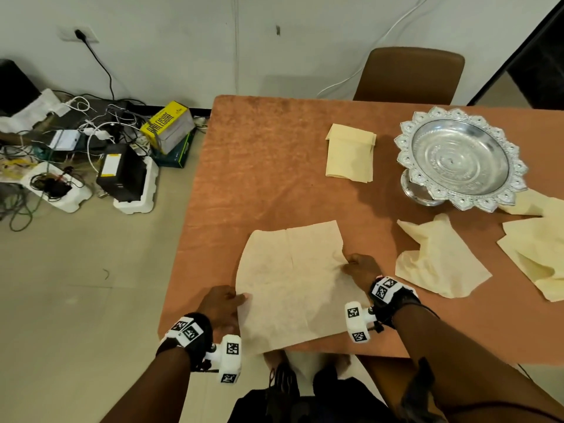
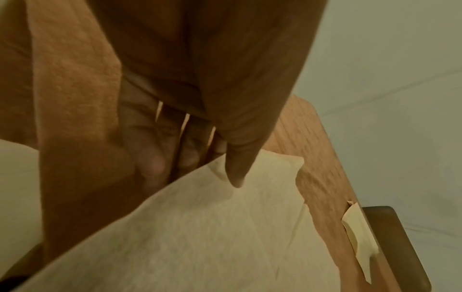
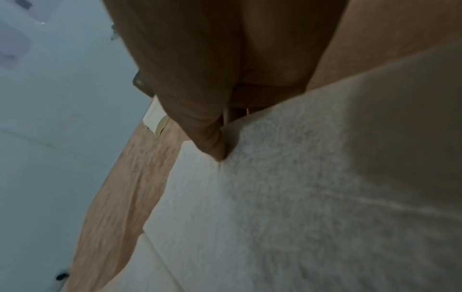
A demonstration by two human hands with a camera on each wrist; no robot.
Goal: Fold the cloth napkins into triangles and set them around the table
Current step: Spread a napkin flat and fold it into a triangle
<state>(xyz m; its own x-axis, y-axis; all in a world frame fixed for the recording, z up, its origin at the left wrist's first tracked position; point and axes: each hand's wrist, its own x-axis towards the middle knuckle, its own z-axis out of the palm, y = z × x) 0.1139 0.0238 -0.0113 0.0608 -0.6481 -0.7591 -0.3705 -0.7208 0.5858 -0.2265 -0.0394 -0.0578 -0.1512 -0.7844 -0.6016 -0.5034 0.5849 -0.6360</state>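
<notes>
A cream cloth napkin (image 1: 291,282) lies spread open at the near edge of the brown table (image 1: 268,166), its near side hanging a little over the edge. My left hand (image 1: 227,303) pinches the napkin's left edge, thumb on top (image 2: 235,168) and fingers underneath. My right hand (image 1: 355,265) pinches the right edge, thumb (image 3: 215,146) pressed on the cloth (image 3: 300,187). A folded cream napkin (image 1: 350,152) rests farther back on the table. Loose crumpled napkins (image 1: 439,257) lie to the right, with more at the right border (image 1: 537,251).
A silver pedestal tray (image 1: 460,157) stands at the right of the table. A brown chair (image 1: 409,74) is pushed in at the far side. Boxes, foam blocks and tangled cables (image 1: 91,148) cover the floor on the left, below a wall socket.
</notes>
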